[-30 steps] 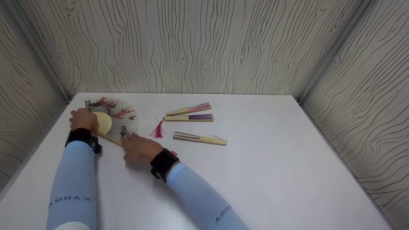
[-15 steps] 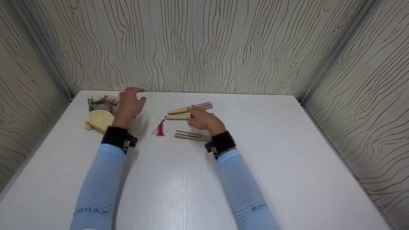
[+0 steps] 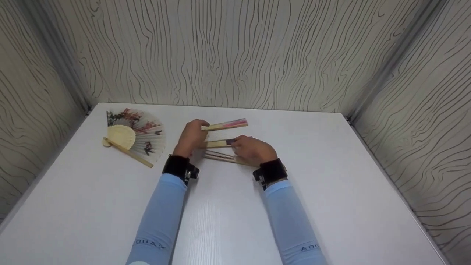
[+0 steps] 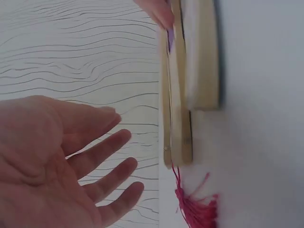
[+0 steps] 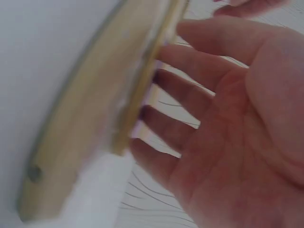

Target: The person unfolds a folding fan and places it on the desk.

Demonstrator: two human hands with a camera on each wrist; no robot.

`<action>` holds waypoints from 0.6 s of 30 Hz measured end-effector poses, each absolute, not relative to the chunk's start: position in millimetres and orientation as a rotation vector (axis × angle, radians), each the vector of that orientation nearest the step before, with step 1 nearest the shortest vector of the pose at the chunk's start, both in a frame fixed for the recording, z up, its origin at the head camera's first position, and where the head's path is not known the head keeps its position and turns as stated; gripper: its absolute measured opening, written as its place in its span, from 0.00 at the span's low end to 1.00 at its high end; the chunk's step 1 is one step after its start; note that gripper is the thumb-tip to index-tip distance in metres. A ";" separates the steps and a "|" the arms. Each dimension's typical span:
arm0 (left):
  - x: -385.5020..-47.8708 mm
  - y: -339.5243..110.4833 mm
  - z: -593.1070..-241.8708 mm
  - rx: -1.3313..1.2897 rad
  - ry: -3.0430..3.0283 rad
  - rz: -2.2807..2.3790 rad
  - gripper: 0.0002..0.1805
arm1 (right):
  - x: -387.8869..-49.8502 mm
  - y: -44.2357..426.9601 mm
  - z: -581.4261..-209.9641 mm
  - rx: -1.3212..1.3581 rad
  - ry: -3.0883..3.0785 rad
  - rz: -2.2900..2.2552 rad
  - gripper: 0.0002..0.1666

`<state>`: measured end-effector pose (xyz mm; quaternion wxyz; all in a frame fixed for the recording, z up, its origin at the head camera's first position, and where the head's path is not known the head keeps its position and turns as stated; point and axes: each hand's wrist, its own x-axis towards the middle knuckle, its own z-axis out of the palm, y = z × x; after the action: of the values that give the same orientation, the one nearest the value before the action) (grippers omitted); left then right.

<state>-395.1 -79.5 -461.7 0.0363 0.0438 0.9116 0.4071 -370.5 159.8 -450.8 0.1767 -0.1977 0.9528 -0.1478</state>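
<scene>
My left hand (image 3: 193,136) is over the left ends of the folded fans; in the left wrist view its fingers (image 4: 111,147) are spread and hold nothing. My right hand (image 3: 255,149) grips a folded purple fan (image 3: 217,144), its fingertips along the fan's edge in the right wrist view. Behind it lies a folded pink fan (image 3: 232,125). In front of it a third folded fan (image 3: 217,156) is partly covered by my right hand. A red tassel (image 4: 197,206) hangs at the purple fan's end; the left hand hides it in the head view.
An opened fan (image 3: 147,129) with red blossoms and dark birds lies at the left of the white table (image 3: 331,184). Wood-grain panels (image 3: 220,55) stand at the back and on both sides.
Both hands have left the opened fan and moved right to the folded fans. The purple fan has shifted slightly toward me and to the right with my right hand.
</scene>
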 end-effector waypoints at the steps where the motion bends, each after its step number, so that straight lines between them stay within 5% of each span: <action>1: -396.3 -80.0 -462.9 0.140 2.797 1.250 0.22 | -368.9 161.7 -446.7 -0.548 2.703 -0.414 0.24; 8: -401.8 -85.9 -476.2 0.214 2.813 1.158 0.24 | -361.1 165.0 -436.5 -0.434 2.776 -0.378 0.09; 18: -401.3 -79.1 -479.4 0.235 2.838 0.928 0.25 | -358.5 165.1 -441.7 -0.452 2.745 -0.422 0.16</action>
<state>-401.3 -79.1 -479.4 0.0730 0.0782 0.9451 0.3089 -358.5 165.1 -441.7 0.1633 -0.1586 0.9624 -0.1481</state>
